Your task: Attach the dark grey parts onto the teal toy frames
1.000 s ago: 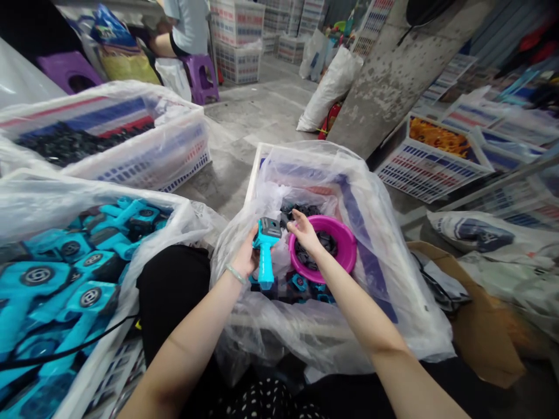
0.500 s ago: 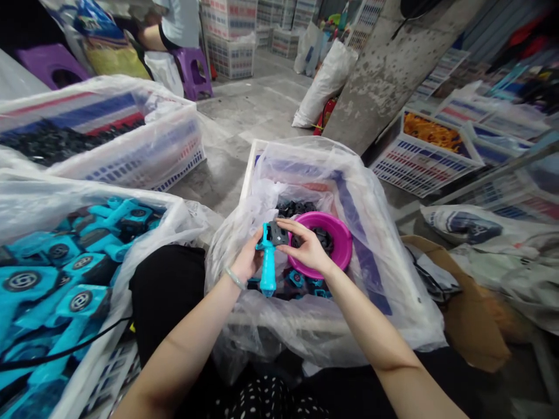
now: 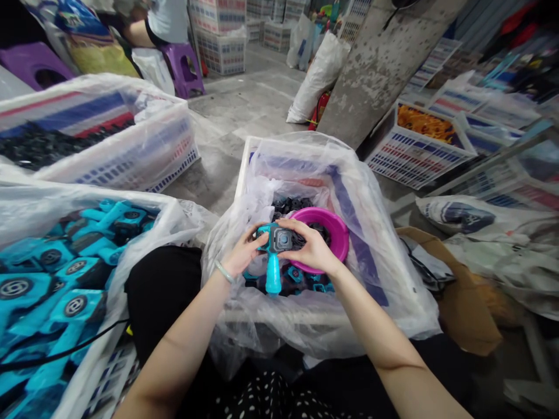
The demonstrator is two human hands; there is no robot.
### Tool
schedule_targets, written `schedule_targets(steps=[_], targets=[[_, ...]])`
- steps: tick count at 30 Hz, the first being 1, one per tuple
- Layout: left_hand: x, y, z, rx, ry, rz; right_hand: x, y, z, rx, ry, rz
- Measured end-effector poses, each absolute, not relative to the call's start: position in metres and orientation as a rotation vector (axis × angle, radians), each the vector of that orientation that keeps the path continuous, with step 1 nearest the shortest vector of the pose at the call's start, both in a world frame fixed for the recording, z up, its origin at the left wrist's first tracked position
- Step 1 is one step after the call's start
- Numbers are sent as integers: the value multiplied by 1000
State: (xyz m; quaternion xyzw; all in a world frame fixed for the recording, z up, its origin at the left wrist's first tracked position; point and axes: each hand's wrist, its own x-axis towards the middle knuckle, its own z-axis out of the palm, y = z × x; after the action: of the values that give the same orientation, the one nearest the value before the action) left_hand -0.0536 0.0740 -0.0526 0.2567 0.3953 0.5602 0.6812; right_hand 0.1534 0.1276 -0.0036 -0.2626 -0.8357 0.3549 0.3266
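Between my two hands is a turquoise tool-shaped part (image 3: pixel 273 273) with its handle pointing down and a black block (image 3: pixel 283 238) at its head. My left hand (image 3: pixel 244 251) grips the turquoise side of the head. On the other side, my right hand (image 3: pixel 312 247) holds the black block between thumb and fingers. Just behind my right hand, a magenta bowl (image 3: pixel 341 233) holds black parts. It sits inside a crate lined with clear plastic (image 3: pixel 371 233). More black parts (image 3: pixel 292 205) and turquoise pieces (image 3: pixel 294 273) lie in that crate around the bowl.
A lined crate (image 3: pixel 161 201) of turquoise parts stands at the left, with a crate of black parts (image 3: pixel 152 151) behind it. Back right are a concrete pillar (image 3: pixel 371 70) and a crate of orange parts (image 3: pixel 419 151). A person sits on a purple stool (image 3: pixel 186 70) at the back.
The turquoise part has turned, so the black block now shows its square face beside the turquoise head. My fingers have spread around both sides. The whole view has shifted slightly.
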Motion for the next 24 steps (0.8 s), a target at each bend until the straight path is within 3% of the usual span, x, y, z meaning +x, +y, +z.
schedule_targets(steps=[14,20,24], targets=[[-49,65,-52,931,930,1231,154,124,-10,-673,-2260,981],[-44,58,-48,936,845,1355,149,116,-37,-756,-1794,1722],[-38,58,-48,887,887,1485,137,120,-39,-805,-1677,1739]])
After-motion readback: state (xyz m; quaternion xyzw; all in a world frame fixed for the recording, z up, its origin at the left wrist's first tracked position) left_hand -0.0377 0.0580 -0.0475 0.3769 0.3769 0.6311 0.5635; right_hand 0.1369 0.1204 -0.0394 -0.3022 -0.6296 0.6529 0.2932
